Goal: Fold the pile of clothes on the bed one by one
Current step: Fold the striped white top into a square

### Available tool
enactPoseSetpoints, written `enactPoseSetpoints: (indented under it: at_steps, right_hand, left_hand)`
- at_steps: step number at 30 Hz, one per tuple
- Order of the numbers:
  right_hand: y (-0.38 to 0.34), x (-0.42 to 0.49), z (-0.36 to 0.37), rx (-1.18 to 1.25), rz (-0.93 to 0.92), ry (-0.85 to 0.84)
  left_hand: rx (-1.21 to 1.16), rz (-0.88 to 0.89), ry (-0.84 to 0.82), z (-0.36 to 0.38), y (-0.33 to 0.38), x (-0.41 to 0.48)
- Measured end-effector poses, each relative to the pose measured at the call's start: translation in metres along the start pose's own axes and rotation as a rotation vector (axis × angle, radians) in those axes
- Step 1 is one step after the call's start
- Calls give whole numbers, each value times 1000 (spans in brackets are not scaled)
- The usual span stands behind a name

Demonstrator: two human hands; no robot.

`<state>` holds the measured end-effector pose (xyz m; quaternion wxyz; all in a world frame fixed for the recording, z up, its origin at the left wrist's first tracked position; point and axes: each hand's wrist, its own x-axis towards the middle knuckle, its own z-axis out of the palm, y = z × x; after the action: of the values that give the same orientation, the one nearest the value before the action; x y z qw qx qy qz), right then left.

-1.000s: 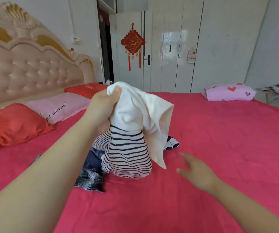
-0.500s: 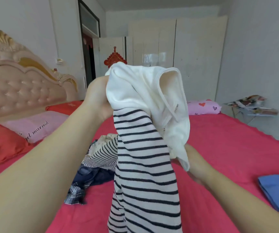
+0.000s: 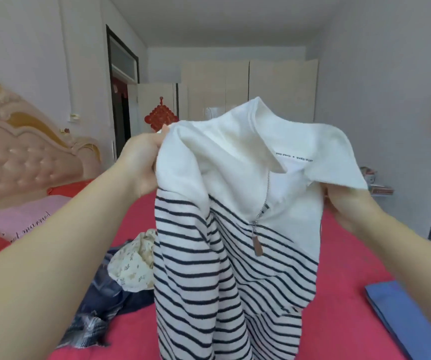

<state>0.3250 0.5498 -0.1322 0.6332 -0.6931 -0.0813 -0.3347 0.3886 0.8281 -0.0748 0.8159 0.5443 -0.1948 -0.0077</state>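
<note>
A white top with navy stripes and a short zip (image 3: pixel 235 229) hangs in the air in front of me, its collar upward. My left hand (image 3: pixel 141 165) grips its left shoulder. My right hand (image 3: pixel 344 203) holds the right shoulder, its fingers hidden behind the cloth. Behind and below the top, the pile of clothes (image 3: pixel 120 287) lies on the red bed (image 3: pixel 136 341): a cream printed piece on top of dark blue and checked pieces.
A folded blue garment (image 3: pixel 406 315) lies on the bed at the right edge. Red and pink pillows (image 3: pixel 22 219) sit against the padded headboard (image 3: pixel 27 162) at left. Wardrobe doors and a doorway stand behind.
The striped top was lifted higher off the pile. My right hand came up from the bed and took hold of its right shoulder, spreading it open. The view tilted upward.
</note>
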Motion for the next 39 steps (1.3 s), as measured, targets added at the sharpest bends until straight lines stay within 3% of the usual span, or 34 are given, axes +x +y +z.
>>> enactPoseSetpoints:
  at_steps: [7,11,13,16,19,22,24,28,30,33,35,37,39]
  right_hand:
    - [-76,27,-23,-224,-121,82]
    - [-84,28,-13,-417,-181,88]
    - [-88,27,-9,-483,-204,85]
    - [-90,30,-9,-567,-235,79]
    - [-92,29,-10,-583,-237,88]
    - [-92,28,-10,-600,-230,109]
    - [-94,29,-10,-626,-210,129]
    - [-97,30,-10,-646,-161,178]
    - [-99,30,-11,-620,-147,191]
    - [-102,28,-15,-604,-125,199]
    - [-106,24,-24,-617,-104,217]
    - [-109,23,-43,-596,-82,239]
    - [-114,18,-64,-557,-24,257]
  left_hand:
    - [510,-105,128,-8,-28,5]
    - [669,-206,84,-4,-68,0]
    - [765,-122,47,0,-91,-7]
    - [694,118,84,5,-116,-25]
    - [584,297,-88,6,-137,-51]
    - [784,341,-312,20,-166,-81]
    - [998,431,-347,35,-185,-94]
    - [1230,613,-151,62,-219,-108]
    - [1288,595,-46,70,-226,-106]
    - [1183,618,36,71,-217,-90]
    - [964,635,72,67,-195,-80]
    - [722,544,91,55,-159,-70]
    - [672,484,141,39,-119,-55]
